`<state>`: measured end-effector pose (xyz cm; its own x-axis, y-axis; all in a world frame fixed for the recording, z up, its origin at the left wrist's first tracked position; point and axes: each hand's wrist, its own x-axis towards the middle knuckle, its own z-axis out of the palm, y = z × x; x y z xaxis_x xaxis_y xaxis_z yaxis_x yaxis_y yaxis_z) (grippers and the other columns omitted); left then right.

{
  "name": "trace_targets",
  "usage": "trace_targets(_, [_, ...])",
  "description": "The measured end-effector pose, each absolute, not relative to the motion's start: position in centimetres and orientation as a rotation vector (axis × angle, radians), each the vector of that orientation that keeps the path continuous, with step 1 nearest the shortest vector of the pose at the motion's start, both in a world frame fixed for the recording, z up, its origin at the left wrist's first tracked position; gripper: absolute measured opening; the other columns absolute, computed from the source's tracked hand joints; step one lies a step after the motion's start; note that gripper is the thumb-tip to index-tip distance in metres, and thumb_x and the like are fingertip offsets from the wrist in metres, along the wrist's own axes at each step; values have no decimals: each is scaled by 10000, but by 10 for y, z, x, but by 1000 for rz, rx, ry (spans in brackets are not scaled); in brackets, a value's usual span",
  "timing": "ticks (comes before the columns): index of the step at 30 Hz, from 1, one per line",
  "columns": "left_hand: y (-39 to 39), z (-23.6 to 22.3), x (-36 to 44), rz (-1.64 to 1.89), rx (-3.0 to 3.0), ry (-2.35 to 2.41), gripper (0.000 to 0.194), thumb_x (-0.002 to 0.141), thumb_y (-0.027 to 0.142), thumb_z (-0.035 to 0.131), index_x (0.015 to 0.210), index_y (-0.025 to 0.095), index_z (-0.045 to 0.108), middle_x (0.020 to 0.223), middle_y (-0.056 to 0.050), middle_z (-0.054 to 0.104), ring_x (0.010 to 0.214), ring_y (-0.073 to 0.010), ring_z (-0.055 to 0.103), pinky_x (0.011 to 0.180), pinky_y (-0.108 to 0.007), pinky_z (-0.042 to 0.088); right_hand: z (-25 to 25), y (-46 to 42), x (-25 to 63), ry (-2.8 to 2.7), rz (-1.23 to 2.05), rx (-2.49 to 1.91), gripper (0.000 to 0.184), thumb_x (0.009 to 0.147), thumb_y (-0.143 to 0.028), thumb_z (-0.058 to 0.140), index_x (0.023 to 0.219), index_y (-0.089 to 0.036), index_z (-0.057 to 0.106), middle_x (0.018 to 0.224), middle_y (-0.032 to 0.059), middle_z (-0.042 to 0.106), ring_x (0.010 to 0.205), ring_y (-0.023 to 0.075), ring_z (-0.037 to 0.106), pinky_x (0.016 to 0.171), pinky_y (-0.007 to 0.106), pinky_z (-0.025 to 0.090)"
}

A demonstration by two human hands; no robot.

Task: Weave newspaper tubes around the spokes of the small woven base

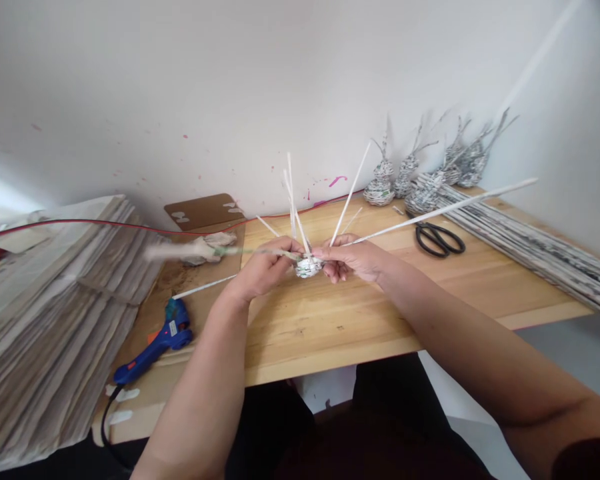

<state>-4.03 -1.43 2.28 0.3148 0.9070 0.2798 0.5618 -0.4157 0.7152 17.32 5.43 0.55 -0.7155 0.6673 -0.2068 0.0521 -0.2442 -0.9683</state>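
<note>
A small round piece woven from paper tubes (309, 268) is held just above the wooden table, with several thin white paper tubes (294, 200) sticking up and out of it. My left hand (266, 270) has its fingers closed on the woven piece's left side. On the other side, my right hand (357, 259) pinches at the rim where a long paper tube (445, 211) runs out to the right. Some fingertips are hidden behind the piece. Another tube, smeared by motion, points left past my left hand.
On the left lie a stack of newspaper (75, 320), a blue glue gun (155, 345) and crumpled cloth or paper (205, 250). Black-handled scissors (439, 240), a bundle of paper tubes (525, 247) and several finished-looking woven pieces (380, 185) are on the right. A red cable (105, 223) crosses behind.
</note>
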Motion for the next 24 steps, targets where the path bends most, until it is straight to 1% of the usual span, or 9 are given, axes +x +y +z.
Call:
trace_targets(3, [-15,23,-40,974,1975,1255,172,921,291,534,921,164,649,844,-38,677,813,-169,618,779,-299,478,8,58,174,-1527,2034,-891,402,672,-471,868,708,-125,668,502,1,645,388,95,598,315,143,358])
trace_targets(5, [-15,22,-39,1042,1880,1199,174,899,304,592,983,165,653,907,-49,696,861,-175,638,795,-295,485,9,60,175,-1481,2044,-905,373,716,-451,844,693,-126,662,481,-5,629,373,92,585,303,144,343])
trace_targets(7, [-14,21,-37,1102,1791,1156,221,860,326,665,1014,167,655,948,-58,706,871,-173,649,792,-288,493,11,61,175,-1457,2050,-918,354,753,-431,821,679,-127,655,469,-5,620,364,91,575,297,146,336])
trace_targets(11, [-13,17,-32,1180,1686,1233,276,783,393,770,895,164,661,786,-24,677,708,-142,610,687,-258,483,12,59,175,-1466,2077,-930,334,761,-407,819,677,-131,650,473,-4,627,369,89,578,302,143,337])
trace_targets(13, [-13,14,-31,1218,1664,1256,275,790,408,767,862,166,658,758,-16,663,685,-136,596,670,-252,477,11,59,174,-1475,2093,-923,339,746,-414,830,685,-132,651,481,-2,633,376,92,585,306,143,341])
trace_targets(17, [-11,10,-28,1287,1601,1223,253,821,405,739,819,168,652,740,-8,650,689,-131,598,688,-247,479,9,59,174,-1474,2101,-893,365,705,-433,856,695,-136,645,492,-6,636,387,96,596,313,144,351])
trace_targets(24, [-10,9,-24,1361,1430,1119,252,798,377,766,865,172,635,792,-13,694,723,-132,628,727,-254,498,10,60,174,-1483,2088,-852,377,698,-440,860,698,-133,640,513,-6,645,409,94,603,330,145,362])
